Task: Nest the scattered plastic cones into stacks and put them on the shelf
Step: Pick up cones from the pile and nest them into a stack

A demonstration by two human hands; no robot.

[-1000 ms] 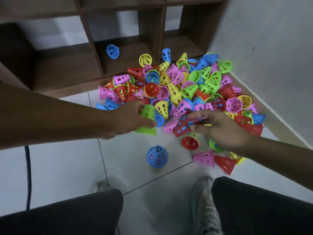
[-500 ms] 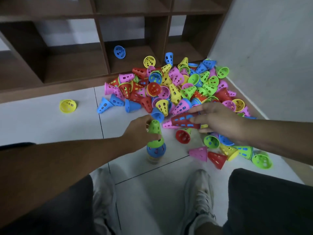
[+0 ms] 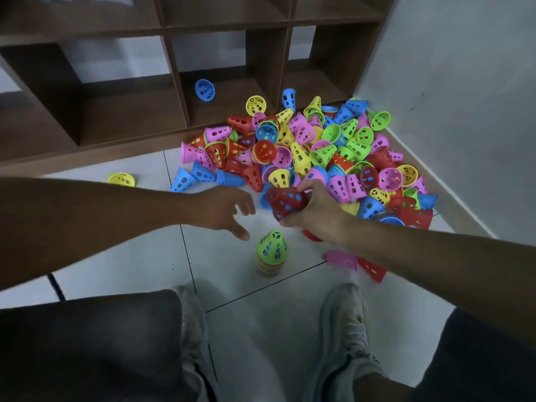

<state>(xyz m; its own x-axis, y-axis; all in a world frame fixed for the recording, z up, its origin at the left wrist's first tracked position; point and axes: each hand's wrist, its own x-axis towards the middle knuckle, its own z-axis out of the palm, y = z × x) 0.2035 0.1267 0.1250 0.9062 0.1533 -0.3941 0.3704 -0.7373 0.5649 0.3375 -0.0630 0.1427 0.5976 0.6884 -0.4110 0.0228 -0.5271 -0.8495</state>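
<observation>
On the white tiled floor (image 3: 139, 265), between the two hands, a nested stack topped by a green cone (image 3: 272, 247) is standing upright, while the right hand (image 3: 316, 216) is gripping a red perforated cone (image 3: 285, 200) just above and behind it. The left hand (image 3: 220, 207) is hovering empty, fingers loosely spread, near the stack. The cone pile (image 3: 313, 152) is crowding the wall corner and the wooden shelf (image 3: 121, 111) base, leaving bare tiles to the left.

Bare-armed person in dark trousers and pale trainers

Both forearms (image 3: 87, 224) are sleeveless; dark grey trousers (image 3: 95, 343) cover the knees; laced, light grey shoes (image 3: 343, 329) look worn.
</observation>
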